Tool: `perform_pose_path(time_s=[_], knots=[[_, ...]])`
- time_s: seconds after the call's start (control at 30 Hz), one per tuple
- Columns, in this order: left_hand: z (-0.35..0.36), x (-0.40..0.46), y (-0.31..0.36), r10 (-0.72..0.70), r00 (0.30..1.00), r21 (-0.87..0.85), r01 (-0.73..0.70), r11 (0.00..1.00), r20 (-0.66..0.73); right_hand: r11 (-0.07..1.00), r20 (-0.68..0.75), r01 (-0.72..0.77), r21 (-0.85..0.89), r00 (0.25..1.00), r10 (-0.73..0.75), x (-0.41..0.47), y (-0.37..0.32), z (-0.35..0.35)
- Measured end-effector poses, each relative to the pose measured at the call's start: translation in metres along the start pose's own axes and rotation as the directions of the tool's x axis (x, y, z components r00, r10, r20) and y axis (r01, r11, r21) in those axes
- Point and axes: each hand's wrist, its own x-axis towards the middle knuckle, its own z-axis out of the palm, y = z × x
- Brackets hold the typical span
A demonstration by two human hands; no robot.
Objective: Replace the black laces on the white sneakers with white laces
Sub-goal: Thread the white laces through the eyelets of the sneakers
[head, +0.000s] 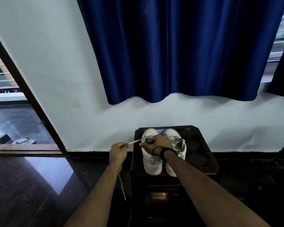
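the left hand (118,151) has its grip closed on a white lace (135,142), pinching it between thumb and curled fingers, and the lace runs taut from that grip across to the left sneaker (152,163). a loose tail of the same lace hangs below the left forearm toward the dark floor (39,185). just beside that grip, on the far end of the lace, the right hand (159,142) rests on top of the left sneaker, its fingers curled down over the eyelet area; whether its grip is clamped on the lace or only pressing the shoe i cannot tell. a dark band (165,153) sits on the right wrist. the right sneaker (177,145) stands touching the left one, partly hidden under the right forearm, with white laces showing on it. both shoes sit toes-away on a small dark counter (202,154). beyond the hands rises a pale wall (64,79), with a blue curtain (179,46) hanging above.
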Motion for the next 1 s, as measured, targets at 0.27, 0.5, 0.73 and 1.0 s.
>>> perform_pose_path(time_s=[0.27,0.5,0.73,1.0], knots=[[0.004,-0.014,0.005,0.144,0.99,0.256,-0.143,0.956,0.016,0.996,0.057,0.082,0.033,0.995,-0.083,-0.006,0.018,-0.03],[0.026,-0.042,0.029,0.225,0.955,0.063,-0.241,0.969,0.194,0.79,0.077,0.125,-0.6,0.992,-0.098,-0.026,0.016,-0.056],[0.031,-0.048,0.045,0.496,0.834,0.038,-0.519,0.854,0.244,0.729,0.298,-0.209,0.652,0.955,0.008,-0.032,0.008,-0.084],[-0.003,-0.058,0.105,0.417,0.873,-0.373,-0.31,0.875,0.253,0.58,0.23,-0.119,0.806,0.966,-0.122,-0.038,0.007,-0.165]])
